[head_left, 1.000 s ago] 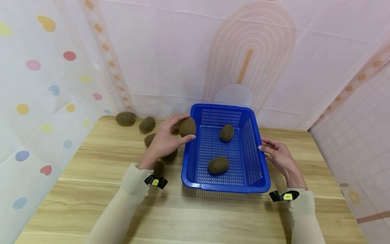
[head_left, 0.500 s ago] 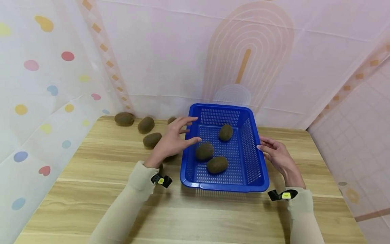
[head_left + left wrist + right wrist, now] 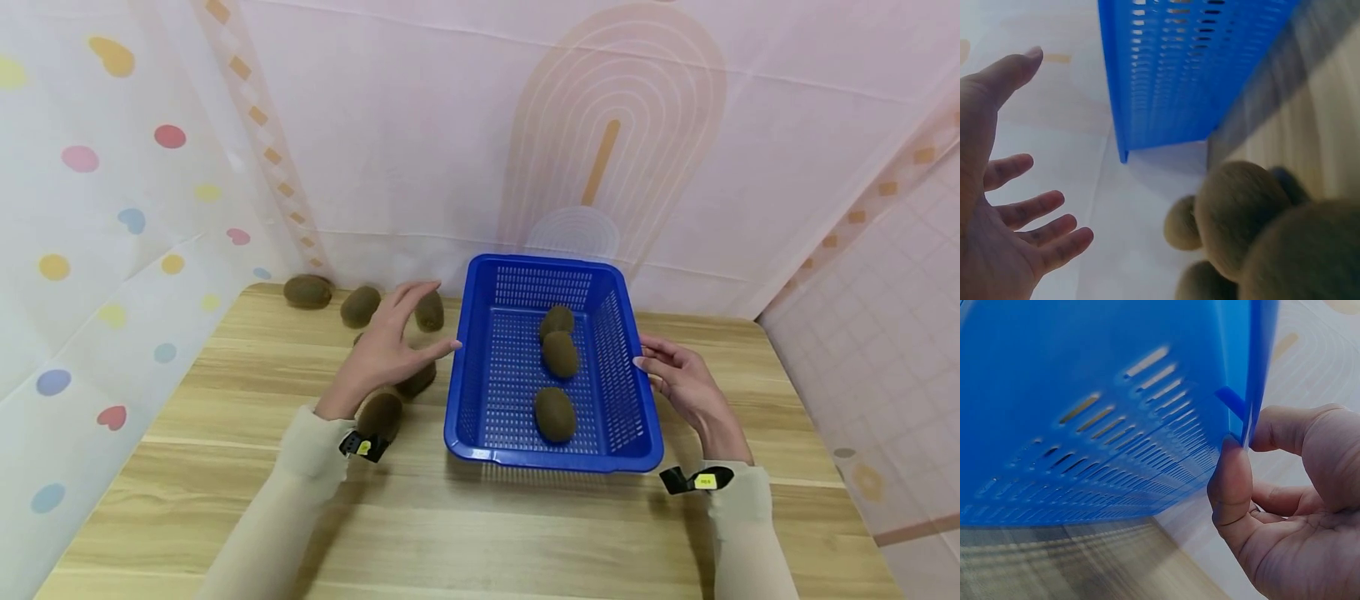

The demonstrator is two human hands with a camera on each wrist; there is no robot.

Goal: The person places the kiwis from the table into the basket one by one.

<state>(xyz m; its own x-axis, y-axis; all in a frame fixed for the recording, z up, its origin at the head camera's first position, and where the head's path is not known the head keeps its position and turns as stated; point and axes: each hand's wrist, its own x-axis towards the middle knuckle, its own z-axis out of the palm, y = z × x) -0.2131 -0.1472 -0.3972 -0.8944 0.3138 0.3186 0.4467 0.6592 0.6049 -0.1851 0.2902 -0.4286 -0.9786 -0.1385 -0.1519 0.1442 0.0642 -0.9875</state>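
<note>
A blue slotted basket (image 3: 459, 392) stands mid-table and holds three brown kiwis (image 3: 561, 354), two toward its far right and one near the front. My left hand (image 3: 390, 346) hovers empty, fingers spread, just left of the basket over loose kiwis (image 3: 416, 381). In the left wrist view the palm (image 3: 1004, 237) faces the basket wall (image 3: 1191, 69), with kiwis (image 3: 1241, 212) below. My right hand (image 3: 671, 375) holds the basket's right rim. In the right wrist view its thumb (image 3: 1232, 481) and forefinger pinch the rim edge (image 3: 1250, 375).
More kiwis lie on the wooden table (image 3: 225, 400) left of the basket: two by the back wall (image 3: 307, 291), one (image 3: 430, 311) beside the basket's far corner, one (image 3: 379, 414) by my left wrist. Patterned curtains close in the back and sides.
My left hand let a kiwi go into the basket, then drew back left over the loose kiwis. The kiwis in the basket rolled toward its right side. The right hand stayed put.
</note>
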